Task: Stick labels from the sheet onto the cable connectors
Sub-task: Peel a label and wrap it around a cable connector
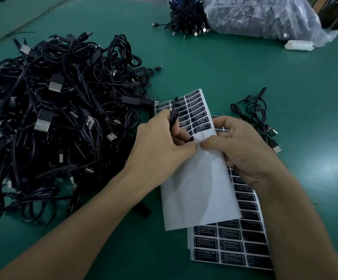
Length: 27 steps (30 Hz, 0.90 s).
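A partly used label sheet lies in front of me, its lower part bare white backing and black labels left at its far end. My left hand grips a black cable connector over the sheet, thumb and fingers curled round it. My right hand pinches at the sheet's white backing, fingertip to fingertip with the left thumb. Whether a label is between the fingers is hidden. A full label sheet lies underneath, toward me.
A big tangled heap of black USB cables fills the left of the green table. A single cable lies right of the sheets. At the back right are a bundle of cables, a clear plastic bag and a white block.
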Each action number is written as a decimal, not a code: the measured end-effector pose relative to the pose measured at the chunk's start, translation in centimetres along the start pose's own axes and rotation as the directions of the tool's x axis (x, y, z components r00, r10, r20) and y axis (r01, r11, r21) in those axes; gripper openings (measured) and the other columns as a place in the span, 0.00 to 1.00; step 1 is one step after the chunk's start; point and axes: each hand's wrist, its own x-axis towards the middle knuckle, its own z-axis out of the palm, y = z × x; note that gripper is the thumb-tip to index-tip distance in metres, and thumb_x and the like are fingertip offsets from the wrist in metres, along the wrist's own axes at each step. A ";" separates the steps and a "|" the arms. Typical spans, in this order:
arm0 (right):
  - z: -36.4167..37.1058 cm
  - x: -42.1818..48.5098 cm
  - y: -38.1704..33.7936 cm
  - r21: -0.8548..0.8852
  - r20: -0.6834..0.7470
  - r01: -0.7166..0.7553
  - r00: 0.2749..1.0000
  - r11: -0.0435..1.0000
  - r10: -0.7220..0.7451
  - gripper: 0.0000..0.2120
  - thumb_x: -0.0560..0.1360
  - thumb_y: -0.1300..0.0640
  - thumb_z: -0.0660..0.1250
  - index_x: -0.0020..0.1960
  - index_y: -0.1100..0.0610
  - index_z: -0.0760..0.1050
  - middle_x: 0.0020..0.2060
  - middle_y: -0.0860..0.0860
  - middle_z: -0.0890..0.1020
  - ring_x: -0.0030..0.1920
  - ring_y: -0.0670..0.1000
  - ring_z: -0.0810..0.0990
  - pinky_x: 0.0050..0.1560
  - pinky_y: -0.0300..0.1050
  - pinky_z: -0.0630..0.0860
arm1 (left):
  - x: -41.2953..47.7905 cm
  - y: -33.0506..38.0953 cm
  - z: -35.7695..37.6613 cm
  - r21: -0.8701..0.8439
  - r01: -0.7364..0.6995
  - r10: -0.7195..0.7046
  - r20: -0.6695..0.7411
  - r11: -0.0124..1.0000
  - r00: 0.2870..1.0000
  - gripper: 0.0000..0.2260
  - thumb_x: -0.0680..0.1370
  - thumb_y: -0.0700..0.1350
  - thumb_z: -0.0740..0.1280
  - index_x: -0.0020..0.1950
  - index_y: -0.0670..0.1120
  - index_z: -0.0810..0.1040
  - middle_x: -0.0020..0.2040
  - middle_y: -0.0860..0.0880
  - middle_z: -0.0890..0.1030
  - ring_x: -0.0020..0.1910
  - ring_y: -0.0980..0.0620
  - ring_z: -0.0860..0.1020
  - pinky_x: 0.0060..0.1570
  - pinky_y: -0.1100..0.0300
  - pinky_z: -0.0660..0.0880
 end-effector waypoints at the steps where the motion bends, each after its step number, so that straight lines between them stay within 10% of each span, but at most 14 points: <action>1: 0.0 -0.1 0.0 0.006 0.014 0.001 1.000 1.000 -0.001 0.16 0.70 0.72 0.70 0.53 0.57 0.77 0.39 0.55 0.87 0.31 0.49 0.84 0.25 0.36 0.74 | 0.0 0.0 0.0 0.006 -0.010 0.010 -0.006 1.000 1.000 0.19 0.67 0.43 0.77 0.36 0.52 0.65 0.38 0.62 0.84 0.35 0.62 0.81 0.34 0.69 0.76; 11: 0.6 -0.3 -0.1 0.017 0.043 0.063 0.997 0.998 -0.064 0.11 0.73 0.71 0.69 0.54 0.62 0.77 0.39 0.58 0.87 0.34 0.52 0.85 0.36 0.44 0.83 | 0.1 -0.1 -0.4 -0.014 0.010 -0.010 0.002 1.000 1.000 0.15 0.66 0.48 0.75 0.34 0.64 0.70 0.37 0.56 0.85 0.41 0.54 0.84 0.43 0.47 0.82; 20: 0.6 -0.3 -0.3 0.000 0.039 0.054 0.998 0.999 -0.054 0.11 0.74 0.70 0.70 0.53 0.59 0.76 0.41 0.57 0.87 0.38 0.53 0.86 0.42 0.47 0.84 | 1.0 -1.1 -0.1 -0.215 0.122 -0.123 0.008 0.969 0.992 0.18 0.65 0.44 0.74 0.38 0.44 0.64 0.40 0.33 0.81 0.40 0.32 0.80 0.40 0.34 0.79; 27: 0.2 -0.4 -0.3 -0.029 -0.010 0.033 0.999 0.999 -0.034 0.11 0.74 0.71 0.68 0.51 0.59 0.75 0.36 0.53 0.86 0.30 0.47 0.83 0.26 0.37 0.75 | 1.0 -1.3 -0.4 -0.255 0.141 -0.157 -0.042 0.956 0.987 0.15 0.66 0.42 0.73 0.33 0.50 0.65 0.36 0.36 0.81 0.33 0.41 0.82 0.32 0.39 0.81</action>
